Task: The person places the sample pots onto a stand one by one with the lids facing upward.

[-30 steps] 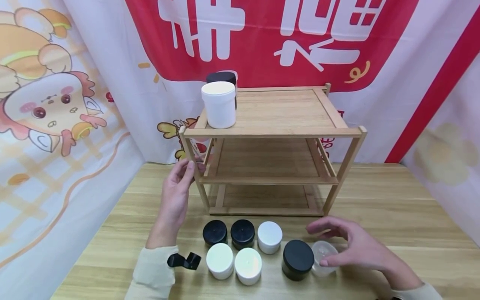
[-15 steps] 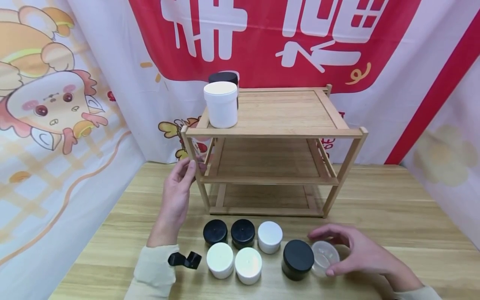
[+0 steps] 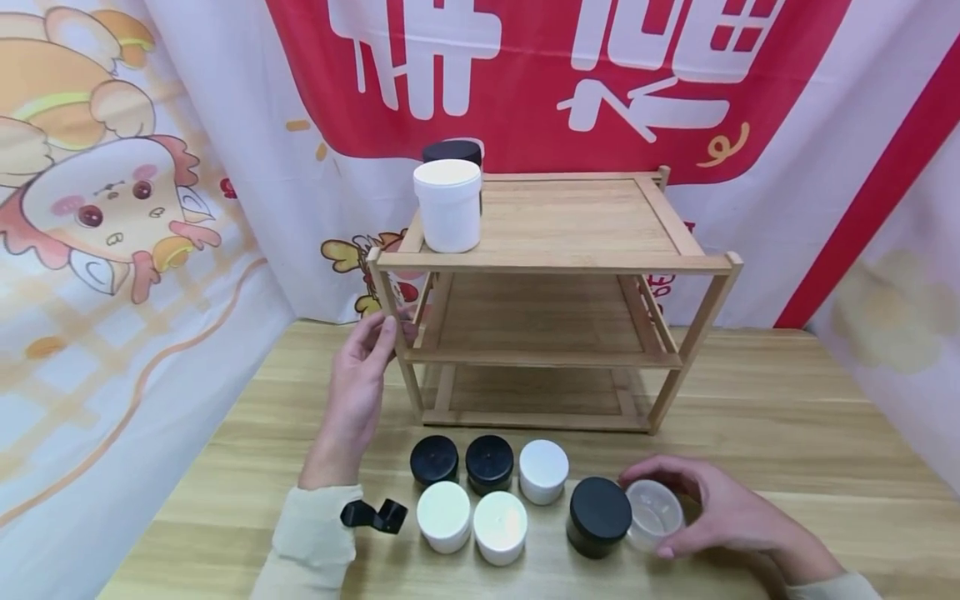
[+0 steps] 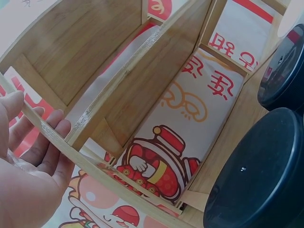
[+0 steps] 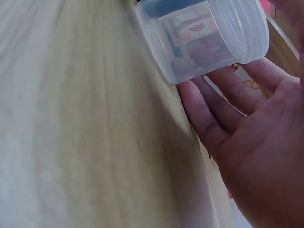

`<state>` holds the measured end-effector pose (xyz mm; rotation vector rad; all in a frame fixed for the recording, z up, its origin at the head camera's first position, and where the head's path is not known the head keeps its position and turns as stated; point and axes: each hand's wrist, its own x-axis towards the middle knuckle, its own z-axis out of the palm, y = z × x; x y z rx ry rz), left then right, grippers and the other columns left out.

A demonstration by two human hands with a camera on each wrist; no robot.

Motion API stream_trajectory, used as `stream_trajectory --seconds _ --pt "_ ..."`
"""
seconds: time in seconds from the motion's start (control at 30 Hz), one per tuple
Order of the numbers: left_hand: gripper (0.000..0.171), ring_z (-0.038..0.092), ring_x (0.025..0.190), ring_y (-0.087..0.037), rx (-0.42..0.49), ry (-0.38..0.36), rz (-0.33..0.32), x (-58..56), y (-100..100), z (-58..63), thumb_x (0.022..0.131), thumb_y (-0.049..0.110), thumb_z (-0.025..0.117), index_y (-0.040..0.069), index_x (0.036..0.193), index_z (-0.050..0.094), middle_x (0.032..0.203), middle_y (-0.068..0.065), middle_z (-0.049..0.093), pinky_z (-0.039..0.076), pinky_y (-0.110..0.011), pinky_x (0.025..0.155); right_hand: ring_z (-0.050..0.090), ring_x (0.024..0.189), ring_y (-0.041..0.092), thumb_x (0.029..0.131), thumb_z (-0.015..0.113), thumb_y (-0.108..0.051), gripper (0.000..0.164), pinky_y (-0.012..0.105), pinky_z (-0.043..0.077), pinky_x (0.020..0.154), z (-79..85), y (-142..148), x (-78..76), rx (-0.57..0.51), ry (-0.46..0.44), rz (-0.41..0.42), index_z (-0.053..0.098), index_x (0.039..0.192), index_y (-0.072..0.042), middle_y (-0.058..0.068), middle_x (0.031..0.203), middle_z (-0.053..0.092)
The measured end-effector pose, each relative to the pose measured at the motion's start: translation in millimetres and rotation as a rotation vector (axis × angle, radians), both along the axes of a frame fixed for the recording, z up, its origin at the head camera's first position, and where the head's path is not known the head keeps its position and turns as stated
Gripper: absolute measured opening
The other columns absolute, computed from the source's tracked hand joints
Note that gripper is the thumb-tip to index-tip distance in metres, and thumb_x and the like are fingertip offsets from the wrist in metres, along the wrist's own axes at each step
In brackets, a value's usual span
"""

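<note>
A three-tier wooden rack (image 3: pixel 555 264) stands at the middle of the table. My left hand (image 3: pixel 362 367) holds its left front post; in the left wrist view the thumb and fingers lie on either side of that post (image 4: pixel 52 133). At the right, my right hand (image 3: pixel 723 508) curves round a clear plastic jar (image 3: pixel 655 512), thumb at its near side and fingers round the far side. The right wrist view shows this jar (image 5: pixel 204 42) without a lid, its threaded rim bare. Touching or almost touching it on the left is a large black-lidded jar (image 3: pixel 600 508).
Before the rack sit two black jars (image 3: pixel 490 461) and several white jars (image 3: pixel 500 525). A tall white jar (image 3: pixel 448 208) stands on the top shelf's left end, partly hiding a black-lidded jar (image 3: pixel 452 152). Printed curtains (image 3: pixel 247 125) hang behind and at the sides.
My right hand has lowered and drawn in around the clear jar. My left hand stays on the rack post. The head view has shifted slightly.
</note>
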<state>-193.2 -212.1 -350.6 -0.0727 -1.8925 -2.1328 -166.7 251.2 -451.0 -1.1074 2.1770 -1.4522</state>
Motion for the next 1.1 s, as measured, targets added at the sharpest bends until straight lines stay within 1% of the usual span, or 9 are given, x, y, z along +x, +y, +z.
stream_trajectory --seconds 0.1,0.23,0.47,0.6,0.7,0.8,0.87,0.97,1.1 --pt "0.04 0.066 0.121 -0.015 0.007 0.011 -0.005 -0.3 -0.5 0.1 0.113 0.035 0.056 0.01 0.144 0.061 0.117 0.007 0.074 0.041 -0.035 0.12 0.066 0.125 0.014 0.077 0.093 -0.004 0.071 0.023 0.052 0.101 -1.6 0.1 0.0 -0.006 -0.015 -0.001 0.065 0.142 -0.014 0.004 0.137 0.073" --pt "0.031 0.067 0.119 -0.015 0.021 0.025 0.002 -1.5 0.7 0.1 0.113 0.032 0.056 0.015 0.138 0.065 0.117 0.003 0.074 0.043 -0.035 0.119 0.066 0.126 0.014 0.078 0.092 -0.004 0.071 0.023 0.052 0.102 -2.4 1.3 -1.1 -0.006 -0.008 0.01 0.065 0.143 -0.014 0.004 0.138 0.073" --pt "0.031 0.067 0.119 -0.015 0.019 0.034 -0.005 -2.2 1.4 -0.6 0.113 0.033 0.056 0.015 0.137 0.065 0.118 0.002 0.074 0.043 -0.035 0.119 0.066 0.125 0.014 0.079 0.091 -0.005 0.07 0.023 0.052 0.102 -2.8 4.0 -0.9 0.012 -0.013 0.016 0.065 0.143 -0.014 0.004 0.138 0.072" --pt "0.035 0.067 0.119 -0.015 0.018 0.035 0.0 -1.8 1.1 -1.0 0.113 0.032 0.056 0.011 0.14 0.064 0.118 0.002 0.075 0.043 -0.034 0.117 0.065 0.127 0.016 0.08 0.091 -0.008 0.068 0.024 0.051 0.105 2.3 2.8 1.1 0.105 -0.15 -0.059 0.067 0.142 -0.019 0.001 0.14 0.072" --pt "0.039 0.067 0.12 -0.015 0.02 0.034 0.001 -1.0 0.3 -1.2 0.114 0.032 0.056 0.007 0.143 0.061 0.119 0.001 0.075 0.043 -0.034 0.117 0.065 0.126 0.016 0.08 0.091 -0.01 0.066 0.024 0.051 0.105 3.2 2.4 1.3 0.14 -0.195 -0.086 0.067 0.141 -0.021 0.001 0.14 0.072" --pt "0.037 0.067 0.12 -0.016 0.024 0.037 0.0 -0.9 -0.2 -1.3 0.113 0.032 0.056 0.009 0.141 0.062 0.12 0.0 0.075 0.043 -0.034 0.118 0.066 0.122 0.016 0.083 0.089 -0.008 0.063 0.024 0.052 0.101 0.0 3.3 -0.1 0.091 -0.13 -0.033 0.067 0.141 -0.018 0.003 0.138 0.072" --pt "0.034 0.067 0.12 -0.016 0.023 0.039 0.0 -1.0 -0.4 -1.4 0.113 0.032 0.056 0.012 0.14 0.064 0.12 -0.001 0.075 0.043 -0.034 0.118 0.066 0.121 0.016 0.084 0.087 -0.007 0.062 0.025 0.053 0.099 -0.5 3.1 -0.6 0.072 -0.112 -0.011 0.066 0.141 -0.017 0.004 0.136 0.072" --pt "0.032 0.067 0.12 -0.016 0.02 0.041 -0.001 -1.2 -0.5 -1.4 0.113 0.033 0.056 0.015 0.137 0.066 0.122 -0.003 0.075 0.043 -0.034 0.117 0.066 0.119 0.016 0.084 0.087 -0.006 0.06 0.025 0.053 0.097 0.7 2.5 -0.1 0.054 -0.114 -0.006 0.066 0.14 -0.016 0.005 0.135 0.073" --pt "0.031 0.067 0.12 -0.016 0.02 0.04 -0.002 -1.2 -0.5 -1.6 0.113 0.033 0.056 0.016 0.137 0.066 0.123 -0.004 0.074 0.043 -0.033 0.117 0.067 0.117 0.016 0.083 0.089 -0.006 0.062 0.025 0.053 0.095 2.2 1.0 1.6 0.042 -0.085 -0.025 0.066 0.139 -0.014 0.004 0.133 0.074"
